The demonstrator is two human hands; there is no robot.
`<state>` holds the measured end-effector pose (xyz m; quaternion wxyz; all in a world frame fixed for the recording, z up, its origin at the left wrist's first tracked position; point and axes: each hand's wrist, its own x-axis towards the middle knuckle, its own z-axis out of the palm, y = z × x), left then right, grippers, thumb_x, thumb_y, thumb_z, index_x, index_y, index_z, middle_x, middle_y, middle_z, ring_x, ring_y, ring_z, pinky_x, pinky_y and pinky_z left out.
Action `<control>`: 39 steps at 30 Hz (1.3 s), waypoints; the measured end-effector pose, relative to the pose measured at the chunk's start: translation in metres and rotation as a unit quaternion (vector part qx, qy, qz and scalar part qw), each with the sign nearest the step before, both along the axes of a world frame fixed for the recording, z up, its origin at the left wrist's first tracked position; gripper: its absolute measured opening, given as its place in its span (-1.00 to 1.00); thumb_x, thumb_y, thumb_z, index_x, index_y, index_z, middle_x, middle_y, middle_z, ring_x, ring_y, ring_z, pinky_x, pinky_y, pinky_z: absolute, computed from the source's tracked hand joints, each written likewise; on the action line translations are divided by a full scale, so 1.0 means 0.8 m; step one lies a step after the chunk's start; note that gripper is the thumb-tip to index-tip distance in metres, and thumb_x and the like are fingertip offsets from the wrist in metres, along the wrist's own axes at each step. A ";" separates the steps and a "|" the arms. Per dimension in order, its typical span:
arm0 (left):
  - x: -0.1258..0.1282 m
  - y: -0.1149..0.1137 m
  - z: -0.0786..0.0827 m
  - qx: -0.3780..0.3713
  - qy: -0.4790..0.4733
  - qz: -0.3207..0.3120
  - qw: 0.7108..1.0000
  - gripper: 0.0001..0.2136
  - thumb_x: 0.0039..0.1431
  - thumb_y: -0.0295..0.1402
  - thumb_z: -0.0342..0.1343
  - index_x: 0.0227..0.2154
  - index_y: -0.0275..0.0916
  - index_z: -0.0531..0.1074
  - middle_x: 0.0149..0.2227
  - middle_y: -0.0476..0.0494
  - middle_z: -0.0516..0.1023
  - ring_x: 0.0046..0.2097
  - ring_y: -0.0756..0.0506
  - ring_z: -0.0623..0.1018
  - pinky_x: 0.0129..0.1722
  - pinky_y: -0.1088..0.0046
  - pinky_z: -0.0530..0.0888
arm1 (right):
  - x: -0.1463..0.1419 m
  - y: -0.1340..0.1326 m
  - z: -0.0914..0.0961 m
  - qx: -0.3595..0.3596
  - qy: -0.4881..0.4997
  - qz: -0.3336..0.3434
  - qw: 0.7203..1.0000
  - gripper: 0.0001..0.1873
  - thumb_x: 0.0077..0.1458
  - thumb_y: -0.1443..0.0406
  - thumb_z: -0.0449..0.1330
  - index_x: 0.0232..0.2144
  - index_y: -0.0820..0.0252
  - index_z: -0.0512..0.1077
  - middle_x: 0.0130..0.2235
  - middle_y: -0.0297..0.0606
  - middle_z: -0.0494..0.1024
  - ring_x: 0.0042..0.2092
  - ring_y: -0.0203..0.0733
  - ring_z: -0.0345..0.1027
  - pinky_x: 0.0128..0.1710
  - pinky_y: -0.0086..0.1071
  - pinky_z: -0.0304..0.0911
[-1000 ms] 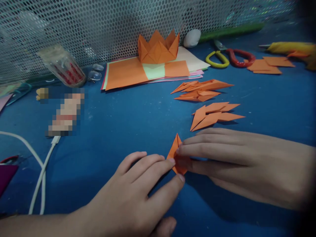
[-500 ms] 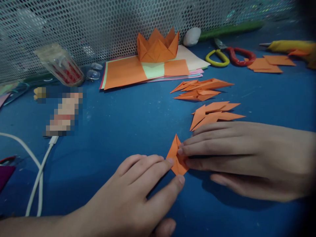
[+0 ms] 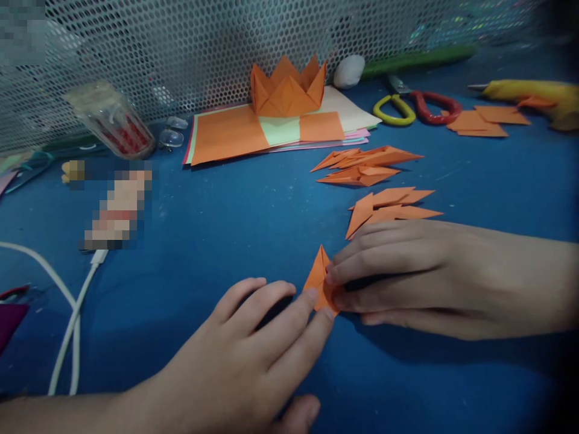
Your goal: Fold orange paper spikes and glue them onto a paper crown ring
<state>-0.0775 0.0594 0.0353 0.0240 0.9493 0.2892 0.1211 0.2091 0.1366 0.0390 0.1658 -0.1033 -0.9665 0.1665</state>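
Observation:
A small folded orange paper piece [image 3: 320,282] lies on the blue table [image 3: 226,229] between my two hands. My left hand [image 3: 253,355] reaches in from the lower left, its fingertips pressing the piece's left and lower edge. My right hand [image 3: 420,277] comes from the right with fingers stretched flat, pressing on the piece's right side and covering part of it. Just beyond my right hand lie two piles of folded orange points [image 3: 389,205] [image 3: 362,166].
An orange paper crown [image 3: 287,87] sits on a stack of coloured sheets [image 3: 235,129] by the mesh wall. Scissors [image 3: 416,105], orange paper squares [image 3: 484,119] and a yellow tool [image 3: 529,91] lie at far right. A jar [image 3: 113,120] and white cable [image 3: 72,313] are at left.
My right hand has drawn its fingers closer together over the piece and shifted slightly up. My left fingertips have closed in on the piece's lower edge.

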 end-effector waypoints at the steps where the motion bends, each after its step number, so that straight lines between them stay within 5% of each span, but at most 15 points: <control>1: 0.000 -0.002 -0.001 0.012 -0.004 0.005 1.000 -0.64 0.58 -0.20 -0.04 0.23 -0.18 0.50 0.21 0.04 0.66 0.21 -0.13 0.53 0.32 0.33 0.32 | 0.000 0.000 0.002 0.000 0.002 0.006 1.000 -0.74 0.47 0.31 0.11 -0.16 0.15 0.62 -0.05 -0.19 0.71 -0.03 -0.21 0.63 0.04 -0.38 0.49; 6: 0.002 -0.003 -0.002 0.035 -0.007 0.000 0.999 -0.63 0.59 -0.19 -0.06 0.19 -0.20 0.54 0.20 0.03 0.67 0.18 -0.12 0.55 0.31 0.32 0.32 | -0.003 0.006 0.001 -0.028 0.035 0.010 0.999 -0.84 0.43 0.35 0.17 -0.14 0.20 0.58 -0.09 -0.21 0.71 -0.07 -0.27 0.64 0.00 -0.44 0.50; 12: 0.004 0.000 0.009 -0.025 0.031 -0.003 0.999 -0.59 0.57 -0.19 -0.03 0.29 -0.26 0.47 0.28 -0.05 0.60 0.21 -0.15 0.54 0.32 0.28 0.40 | -0.009 0.016 -0.011 -0.068 0.064 0.015 0.996 -0.79 0.47 0.26 0.17 -0.08 0.14 0.63 -0.07 -0.21 0.70 -0.07 -0.33 0.63 -0.06 -0.50 0.50; 21: 0.000 -0.002 0.007 0.003 0.024 0.000 1.000 -0.61 0.58 -0.19 -0.05 0.26 -0.24 0.47 0.29 -0.01 0.59 0.24 -0.11 0.52 0.38 0.35 0.29 | -0.018 0.003 -0.002 0.134 0.018 0.000 0.991 -0.46 0.59 0.29 -0.17 -0.17 0.21 0.60 -0.15 -0.20 0.73 -0.12 -0.24 0.62 -0.08 -0.39 0.50; 28: 0.007 -0.001 0.007 0.069 0.022 -0.005 0.997 -0.66 0.57 -0.25 -0.02 0.13 -0.25 0.59 0.17 0.00 0.69 0.16 -0.10 0.57 0.34 0.37 0.32 | -0.027 -0.002 -0.010 0.085 0.014 -0.036 0.996 -0.51 0.56 0.30 -0.12 -0.22 0.20 0.58 -0.15 -0.14 0.68 -0.11 -0.18 0.59 -0.12 -0.32 0.53; 34: 0.004 0.000 0.005 0.088 0.036 -0.031 0.995 -0.67 0.57 -0.24 -0.01 0.09 -0.24 0.61 0.16 0.02 0.70 0.21 -0.07 0.51 0.52 0.33 -0.03 | -0.024 0.003 -0.005 -0.008 0.008 -0.037 0.999 -0.53 0.58 0.19 -0.07 -0.21 0.19 0.58 -0.11 -0.18 0.68 -0.11 -0.29 0.61 -0.12 -0.48 0.51; 39: 0.005 0.002 0.002 0.091 0.043 -0.037 0.994 -0.67 0.58 -0.26 -0.02 0.11 -0.25 0.60 0.16 0.03 0.70 0.21 -0.06 0.49 0.55 0.32 -0.20 | -0.012 0.001 0.005 0.141 -0.015 0.011 0.990 -0.40 0.55 0.38 -0.25 -0.11 0.21 0.61 -0.09 -0.15 0.74 -0.03 -0.25 0.63 0.04 -0.47 0.49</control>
